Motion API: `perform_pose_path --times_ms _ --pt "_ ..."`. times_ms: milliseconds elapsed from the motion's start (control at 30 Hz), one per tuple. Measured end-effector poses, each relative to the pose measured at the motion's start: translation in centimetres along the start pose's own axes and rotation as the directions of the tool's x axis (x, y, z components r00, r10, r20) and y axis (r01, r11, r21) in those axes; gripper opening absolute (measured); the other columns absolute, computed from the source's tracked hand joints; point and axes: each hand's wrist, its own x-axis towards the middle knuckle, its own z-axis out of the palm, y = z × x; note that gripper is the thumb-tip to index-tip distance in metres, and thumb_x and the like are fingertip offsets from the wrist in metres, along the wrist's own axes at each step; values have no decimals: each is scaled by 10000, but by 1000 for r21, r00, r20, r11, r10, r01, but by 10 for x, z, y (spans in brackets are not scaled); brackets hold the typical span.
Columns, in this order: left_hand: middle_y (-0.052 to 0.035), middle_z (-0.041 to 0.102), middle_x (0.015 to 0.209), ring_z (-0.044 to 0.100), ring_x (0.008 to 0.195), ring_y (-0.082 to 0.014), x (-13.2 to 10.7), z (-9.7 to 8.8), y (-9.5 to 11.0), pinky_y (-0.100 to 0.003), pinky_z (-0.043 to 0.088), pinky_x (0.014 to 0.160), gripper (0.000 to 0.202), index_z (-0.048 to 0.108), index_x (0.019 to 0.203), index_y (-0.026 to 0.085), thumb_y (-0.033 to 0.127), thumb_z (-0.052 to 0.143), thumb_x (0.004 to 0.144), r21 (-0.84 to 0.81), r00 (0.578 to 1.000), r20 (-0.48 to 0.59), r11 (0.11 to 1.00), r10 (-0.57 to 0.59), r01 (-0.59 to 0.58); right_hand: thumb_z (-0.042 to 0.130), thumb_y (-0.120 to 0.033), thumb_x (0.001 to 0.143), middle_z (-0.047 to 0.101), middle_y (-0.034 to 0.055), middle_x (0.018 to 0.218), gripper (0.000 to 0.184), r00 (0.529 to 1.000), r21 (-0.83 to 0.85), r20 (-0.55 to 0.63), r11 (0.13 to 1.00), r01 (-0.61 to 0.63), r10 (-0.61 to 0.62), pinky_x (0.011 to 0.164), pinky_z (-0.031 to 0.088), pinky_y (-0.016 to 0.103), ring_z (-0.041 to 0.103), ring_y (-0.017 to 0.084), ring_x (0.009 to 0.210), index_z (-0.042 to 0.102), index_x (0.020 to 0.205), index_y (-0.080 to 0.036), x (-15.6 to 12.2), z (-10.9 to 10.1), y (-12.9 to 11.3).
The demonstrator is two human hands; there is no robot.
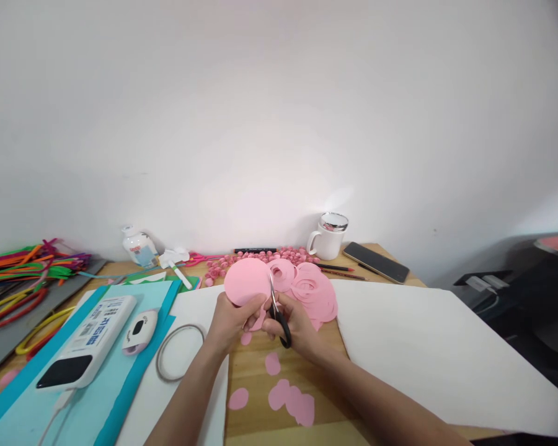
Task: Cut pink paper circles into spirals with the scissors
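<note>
Between the thumb and fingers of my left hand (232, 319) is a round pink paper disc (245, 280), held up above the table. My right hand (295, 322) grips black-handled scissors (283, 329), its fingers closed around the handles. The metal blades point away from me and meet the disc's right edge; whether they cut into it I cannot tell. Just behind my right hand lies a pile of pink paper spirals (318, 294). Small pink paper scraps (288, 399) lie on the wooden table below my hands.
Many small pink rolled paper pieces (283, 254) lie along the wall, near a white mug (330, 235) and a phone (376, 261). White boards (428, 341) flank the work area. At left are a power bank (93, 337), a ring of tape (179, 353) and colourful pipe cleaners (32, 263).
</note>
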Motion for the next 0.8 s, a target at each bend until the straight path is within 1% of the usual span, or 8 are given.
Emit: perform_pose_path --times_ms 167,233,367,433,567,700,800 --pt "34 434 356 355 349 -60 1 0 1 -195 252 352 358 487 397 145 348 706 596 -31 1000 -11 999 10 -10 735 -381 654 468 -86 474 329 998 12 3 998 -59 59 376 328 188 459 87 394 478 757 -204 -1 -2 -2" --pt "36 424 349 350 340 -58 1 0 1 -197 252 351 388 476 392 149 374 702 613 -49 1000 3 999 17 -17 726 -386 663 477 -83 467 322 998 8 7 998 -70 70 368 326 187 464 90 382 482 763 -202 -2 -2 -2" --pt "17 476 382 382 326 -61 3 -2 -2 -200 274 353 408 517 436 141 423 658 696 -89 997 77 996 28 -21 728 -399 661 496 -78 463 334 997 3 14 997 -73 73 361 327 186 472 91 373 481 763 -198 -2 -2 2" --pt "11 496 394 406 327 -69 3 -2 -3 -202 286 352 395 536 457 139 422 659 703 -96 996 80 995 32 -25 731 -407 658 495 -79 464 346 997 4 20 997 -73 73 369 337 190 474 91 374 476 761 -198 -1 -1 4" --pt "20 456 346 374 313 -60 2 -1 -2 -196 259 341 409 494 396 147 398 682 659 -46 999 48 999 23 -21 748 -415 641 524 -62 537 377 1000 2 5 1000 -28 28 426 374 212 492 99 448 468 780 -205 0 -1 3" --pt "18 442 318 343 297 -50 0 1 5 -190 213 331 410 479 358 149 380 661 644 33 997 78 999 2 -5 767 -421 617 553 -30 618 417 1000 21 -7 1000 22 -21 488 378 227 493 118 558 450 788 -212 2 -1 -2" --pt "20 437 314 343 304 -49 -1 2 8 -188 218 339 406 472 350 150 375 657 632 33 998 69 999 4 -6 761 -429 621 550 -25 636 419 1000 46 -9 999 23 -22 516 378 231 485 121 579 444 787 -209 2 -1 -5"
